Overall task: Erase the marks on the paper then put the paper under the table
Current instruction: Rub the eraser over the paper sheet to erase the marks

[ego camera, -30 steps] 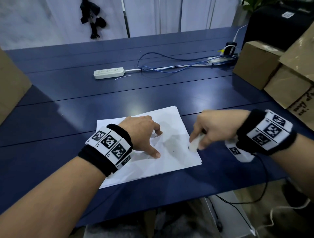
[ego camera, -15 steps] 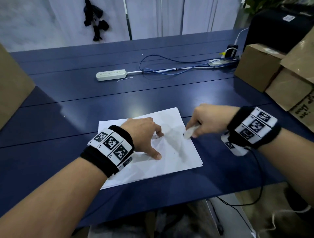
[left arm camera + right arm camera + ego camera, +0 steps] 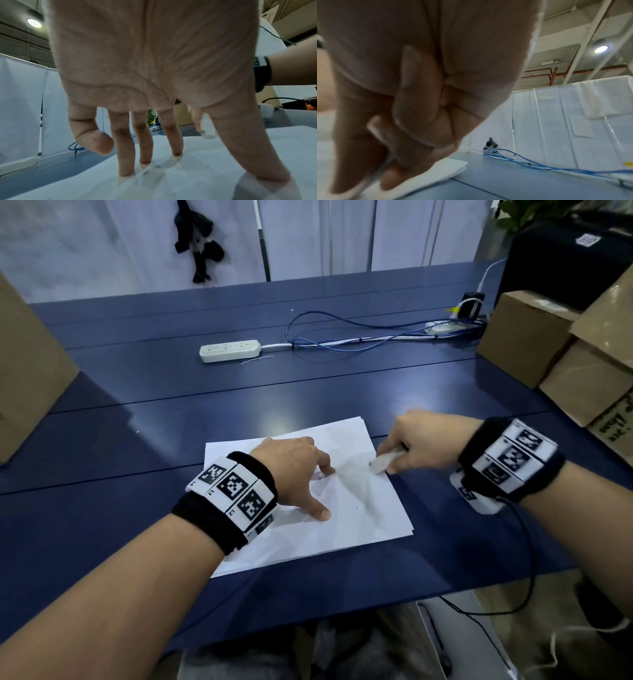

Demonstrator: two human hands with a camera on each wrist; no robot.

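White paper [image 3: 363,518] lies on the dark blue table [image 3: 239,412] near its front edge, with faint grey marks [image 3: 356,484] and small dark specks on it. My left hand [image 3: 301,474] presses down on the sheet [image 3: 197,175] with spread, straight fingertips [image 3: 126,171]. My right hand [image 3: 421,445] pinches a white eraser [image 3: 383,462], whose tip touches the paper's right edge. The eraser [image 3: 208,127] shows behind my left fingers in the left wrist view. In the blurred right wrist view my curled fingers [image 3: 412,121] hide most of the eraser above the paper [image 3: 440,171].
A white power strip [image 3: 229,350] and blue cables [image 3: 342,337] lie at the table's far side. Cardboard boxes [image 3: 527,337] stand at the right, and another box [image 3: 24,378] at the left. A black wire [image 3: 513,594] hangs from my right wrist over the table's front edge.
My right hand with the eraser moved from the paper's lower right edge up along that edge, away from me. My left hand kept pressing the sheet in place.
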